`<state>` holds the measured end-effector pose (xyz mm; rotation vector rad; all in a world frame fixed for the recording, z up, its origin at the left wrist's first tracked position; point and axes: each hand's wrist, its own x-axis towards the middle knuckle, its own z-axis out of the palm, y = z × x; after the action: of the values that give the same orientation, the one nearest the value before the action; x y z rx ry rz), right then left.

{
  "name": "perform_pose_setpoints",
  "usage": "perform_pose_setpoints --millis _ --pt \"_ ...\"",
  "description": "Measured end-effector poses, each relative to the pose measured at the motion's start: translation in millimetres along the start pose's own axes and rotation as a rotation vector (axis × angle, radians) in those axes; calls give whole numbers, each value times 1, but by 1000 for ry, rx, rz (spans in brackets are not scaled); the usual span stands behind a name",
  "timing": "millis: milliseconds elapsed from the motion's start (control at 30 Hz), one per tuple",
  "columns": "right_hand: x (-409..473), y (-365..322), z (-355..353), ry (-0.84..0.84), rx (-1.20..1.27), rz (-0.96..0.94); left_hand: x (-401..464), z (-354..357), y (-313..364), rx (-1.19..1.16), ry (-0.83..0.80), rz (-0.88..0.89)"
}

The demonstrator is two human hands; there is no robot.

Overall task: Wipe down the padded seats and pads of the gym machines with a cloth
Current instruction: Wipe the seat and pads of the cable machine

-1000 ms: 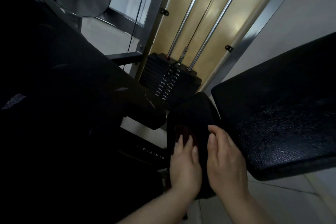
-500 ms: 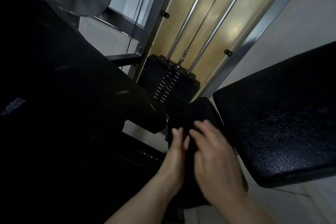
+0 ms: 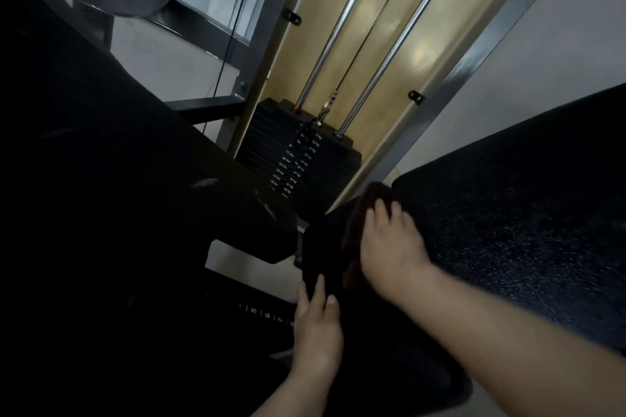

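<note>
A narrow black pad [image 3: 321, 247] runs up the middle of the view between two larger pads. A dark reddish cloth [image 3: 369, 203] lies on its far end. My right hand [image 3: 389, 244] presses flat on the cloth with fingers spread, next to the corner of the big textured black pad [image 3: 508, 230] on the right. My left hand [image 3: 318, 332] rests lower down on the near part of the narrow pad, fingers straight. A wide black pad [image 3: 101, 162] fills the left side, very dark.
A weight stack [image 3: 298, 159] with kg and lbs labels stands behind the pads, with chrome guide rods [image 3: 342, 27] and a cable rising from it inside a grey steel frame [image 3: 474, 61]. An adjustment scale with numbers [image 3: 264, 313] sits left of my left hand.
My right hand has slid the cloth forward along the narrow pad toward the big right pad's corner. My left hand has drawn back toward me and now lies lower on the pad.
</note>
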<state>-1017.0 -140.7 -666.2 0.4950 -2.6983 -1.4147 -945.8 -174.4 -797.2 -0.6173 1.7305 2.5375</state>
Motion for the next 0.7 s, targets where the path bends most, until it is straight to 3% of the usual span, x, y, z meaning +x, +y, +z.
perform_pose_setpoints --millis 133,233,367,467,600,700 --pt "67 12 -8 -2 157 20 10 3 -9 136 -25 16" --pt "39 10 -10 -21 129 13 9 4 -5 145 -49 15" --pt "-69 -6 10 84 232 5 13 3 -4 -119 -62 -95" --pt "-128 -14 33 113 379 68 12 1 -5 -184 -65 -124" --pt "-119 -11 24 71 398 43 8 2 -7 -261 -66 -162" --pt "-68 -7 16 94 175 16 11 3 -4 -359 -52 -171"
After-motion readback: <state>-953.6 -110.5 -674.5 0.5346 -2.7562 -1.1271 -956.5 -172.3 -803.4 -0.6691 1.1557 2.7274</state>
